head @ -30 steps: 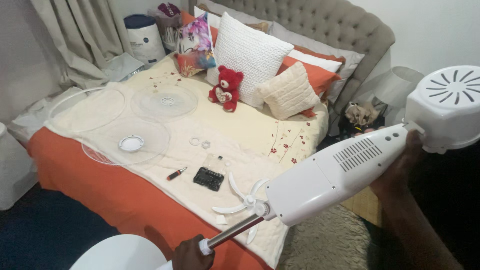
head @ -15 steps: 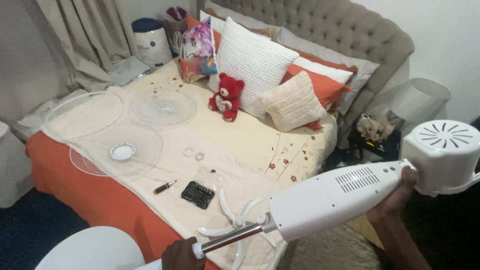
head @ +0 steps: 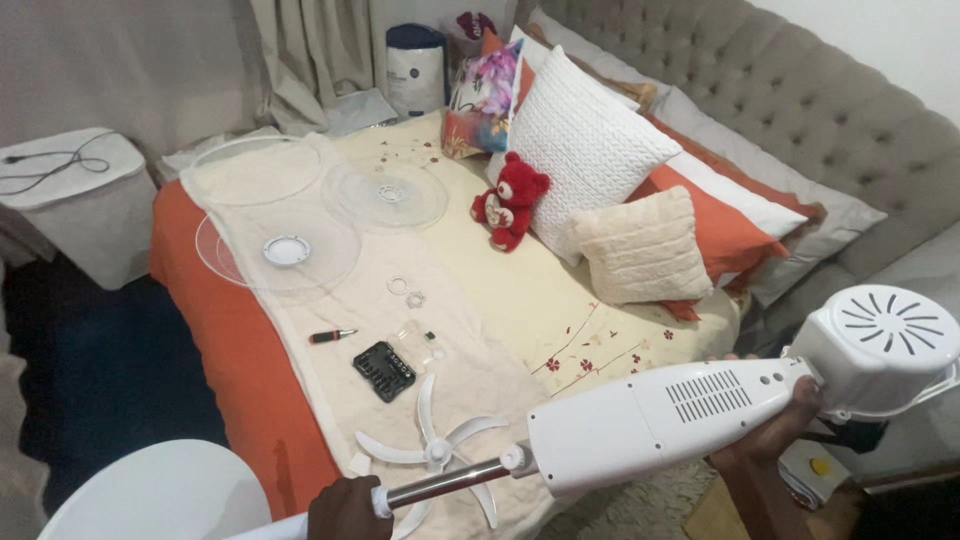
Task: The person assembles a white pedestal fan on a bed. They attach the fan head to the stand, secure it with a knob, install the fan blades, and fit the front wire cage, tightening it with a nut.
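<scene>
Now a long white fan body (head: 660,415) is held up in the air over the foot of the bed (head: 240,370). It is held at both ends. The left hand (head: 345,510) is wrapped tight around the shiny metal pole (head: 445,483), low down by the white round base (head: 160,495). The right hand (head: 780,425) is closed under the top of the body, just below the white motor (head: 880,350). So the long line of the fan runs from low on the left up to high on the right, almost lying flat. The pole end is nearer the left hand and the motor end is nearer the right. Under the pole, white fan blades (head: 430,455) are laid on the bed, not touched. A bit box (head: 385,370) and screwdriver (head: 330,336) are seen further off
</scene>
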